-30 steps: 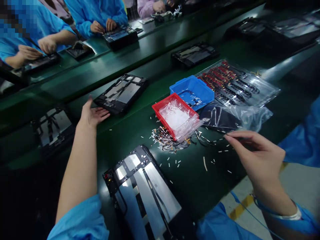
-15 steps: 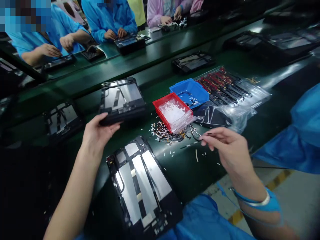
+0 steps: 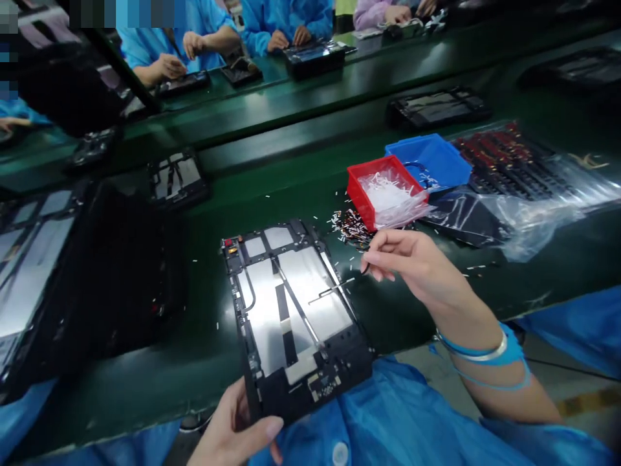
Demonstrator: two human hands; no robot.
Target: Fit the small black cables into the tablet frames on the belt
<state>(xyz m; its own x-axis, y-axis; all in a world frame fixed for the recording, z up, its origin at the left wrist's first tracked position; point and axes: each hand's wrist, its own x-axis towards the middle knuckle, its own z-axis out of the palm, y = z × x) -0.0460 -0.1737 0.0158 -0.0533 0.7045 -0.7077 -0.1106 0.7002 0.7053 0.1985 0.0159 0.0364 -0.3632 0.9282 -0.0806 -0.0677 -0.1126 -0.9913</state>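
Note:
My left hand (image 3: 237,424) grips the near lower corner of an open tablet-like device (image 3: 317,272), thumb on top and fingers along its side. The device has a black frame, bright silver plates, a dark ribbon strip and small circuit boards; its near end tilts over my lap. To its right, my right hand (image 3: 420,268) pinches a thin black cable (image 3: 358,278) between thumb and fingertips. The cable's thin end stretches left over the silver plates. Behind the right hand, a pile of short cables with white ends (image 3: 350,223) lies by a red bin (image 3: 359,197).
White slivers fill the red bin, and a blue bin (image 3: 458,171) adjoins it. Circuit strips (image 3: 504,152) lie in clear plastic at right. Similar devices stand at the left (image 3: 33,259) and behind (image 3: 177,175). Co-workers' hands (image 3: 172,65) work across the bench.
My left hand has released the farther device and come back to grip the nearer one. My right hand has brought the cable to the device's right edge. The view has turned left.

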